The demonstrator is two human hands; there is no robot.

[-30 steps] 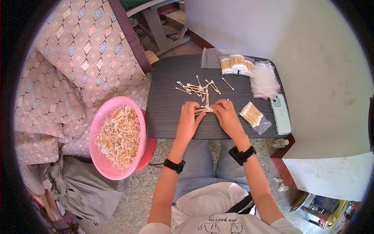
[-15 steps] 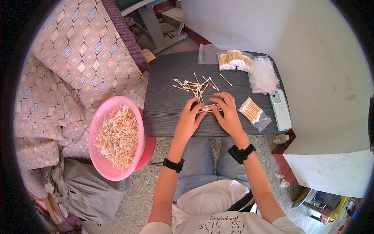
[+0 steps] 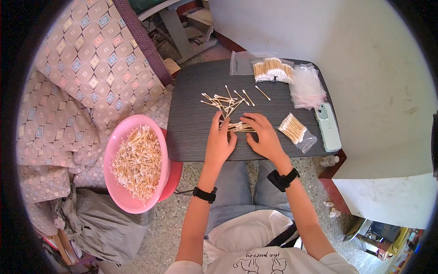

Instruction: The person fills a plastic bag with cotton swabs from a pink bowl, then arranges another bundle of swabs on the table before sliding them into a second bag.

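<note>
A row of cotton swabs [image 3: 241, 127] lies on the dark table between my two hands. My left hand [image 3: 220, 140] is at its left end, thumb and fingers spread apart, with the fingertips at the swab tips. From the right, my right hand [image 3: 266, 139] reaches over with its fingers extended to the swabs and its thumb held apart on the near side. Just beyond my hands is a loose, crisscrossed scatter of swabs [image 3: 223, 101]. To the right of my right hand lies a small clear bag of swabs [image 3: 293, 129], packed side by side.
A pink basin [image 3: 109, 182] heaped with swabs stands left of the table [image 3: 191, 132]. Filled bags of swabs [image 3: 273, 71], clear empty bags [image 3: 308, 89] and a phone [image 3: 327, 128] line the table's far and right sides. A pale wall [image 3: 365, 91] rises at right.
My thumbs have come away from the row of swabs, and both hands have parted slightly. More of the row now shows between them. A few scattered swabs beyond have shifted.
</note>
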